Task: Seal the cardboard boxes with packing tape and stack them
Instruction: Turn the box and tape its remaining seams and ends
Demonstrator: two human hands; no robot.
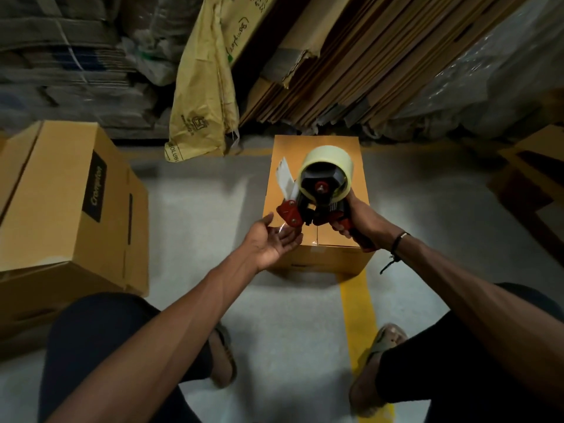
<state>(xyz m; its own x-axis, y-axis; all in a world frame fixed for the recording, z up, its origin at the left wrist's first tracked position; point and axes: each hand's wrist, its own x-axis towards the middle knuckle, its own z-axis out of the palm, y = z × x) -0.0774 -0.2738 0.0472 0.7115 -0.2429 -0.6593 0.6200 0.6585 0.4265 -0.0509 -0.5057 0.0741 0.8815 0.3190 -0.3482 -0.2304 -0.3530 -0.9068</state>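
A small brown cardboard box (345,157) stands on the floor in front of me, flaps closed, with clear tape along the near part of its top seam. My right hand (358,222) grips the handle of a red and black tape dispenser (311,206) loaded with a pale yellow tape roll (328,157), held above the box. My left hand (271,239) is palm up just left of the dispenser's red front end, fingers straight, touching a loose bit of clear tape.
A large brown box (70,203) lies on the floor at the left. Another box (534,175) sits at the right edge. Flat cardboard sheets (351,65) and a yellow sack (204,96) lean against the back. A yellow floor line (357,315) runs between my feet.
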